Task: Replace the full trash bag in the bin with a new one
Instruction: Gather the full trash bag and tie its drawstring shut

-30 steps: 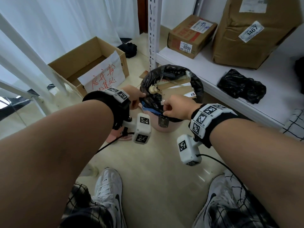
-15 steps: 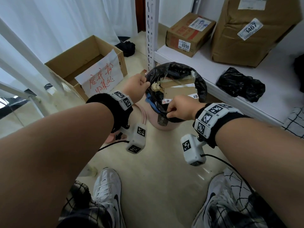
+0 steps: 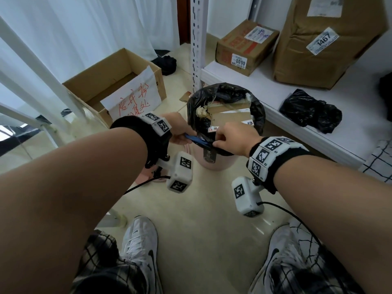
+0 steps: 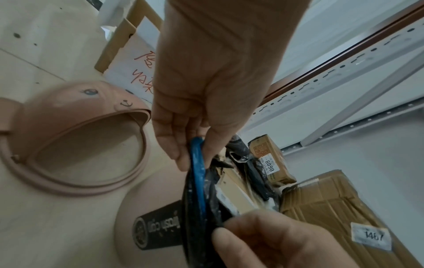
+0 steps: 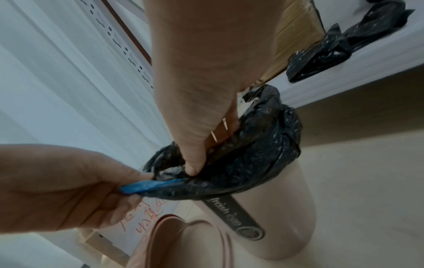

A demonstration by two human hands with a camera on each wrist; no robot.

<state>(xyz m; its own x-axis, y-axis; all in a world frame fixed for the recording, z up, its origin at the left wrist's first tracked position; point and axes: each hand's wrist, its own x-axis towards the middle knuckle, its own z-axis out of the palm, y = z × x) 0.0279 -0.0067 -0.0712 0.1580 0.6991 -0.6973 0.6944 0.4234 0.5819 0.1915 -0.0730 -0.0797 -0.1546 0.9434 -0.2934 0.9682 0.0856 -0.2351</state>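
At the near rim of the pink bin (image 3: 214,164), both hands work the full black trash bag (image 3: 257,109). Left hand (image 3: 180,132): grip closed on the blue drawstring (image 4: 197,166), thumb and fingers pinching a loop drawn out of the bag hem. Right hand (image 3: 233,137): grip closed on the bag's rolled edge, thumb pressed into the plastic just beside the drawstring exit. Bag sits in the bin, hem folded over the rim all round, stuffed with cardboard scraps (image 3: 229,117) up to the top. Bin lid (image 4: 75,137) lies off, on the floor beside the bin. Judgement: step in hand is cinching the bag before lifting it out. Done well, right hand anchors the hem while left draws the string outward, steady, not jerked; thin plastic may tear on the cardboard corners. Hem on the far rim likely needs freeing first, or the string will bind. Beyond, on the white shelf (image 3: 244,85), a crumpled black bag (image 3: 309,111), possibly the replacement, and cardboard boxes (image 3: 246,47). Left, an open carton (image 3: 93,85) with a handwritten sign.
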